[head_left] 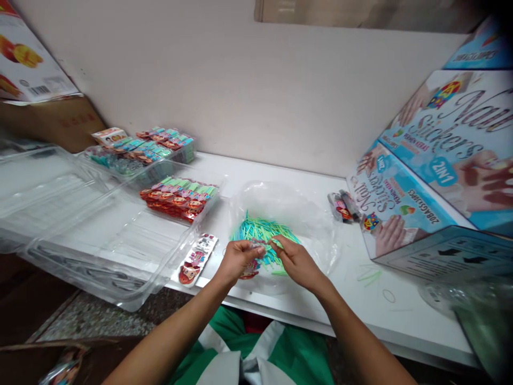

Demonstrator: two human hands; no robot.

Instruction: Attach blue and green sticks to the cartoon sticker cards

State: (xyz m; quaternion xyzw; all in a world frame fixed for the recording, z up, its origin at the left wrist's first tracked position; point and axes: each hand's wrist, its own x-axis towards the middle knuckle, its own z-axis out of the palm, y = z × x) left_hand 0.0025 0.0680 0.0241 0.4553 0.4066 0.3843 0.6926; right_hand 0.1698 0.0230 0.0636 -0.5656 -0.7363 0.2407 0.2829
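Note:
My left hand [235,261] is closed on a small printed packet [249,270] with a red-haired cartoon figure, its upper end between thumb and fingers. Close by at the packet's upper end, my right hand [297,263] is pinched; a bit of green shows at its fingertips, probably a thin stick, though the fingers partly hide it. Beneath both hands, many thin green and blue sticks [256,227] lie loose on a clear plastic bag [316,235]. Left of my left hand, flat printed packets [194,264] lie at the table's front edge.
Clear plastic trays [136,299] stand on the left, with filled packets [178,198] in rows. More packets [148,147] sit behind them. Blue nail sticker boxes [404,208] rise at right, beside a few small packets [342,207]. A rubber band [388,295] lies on the white table [360,299].

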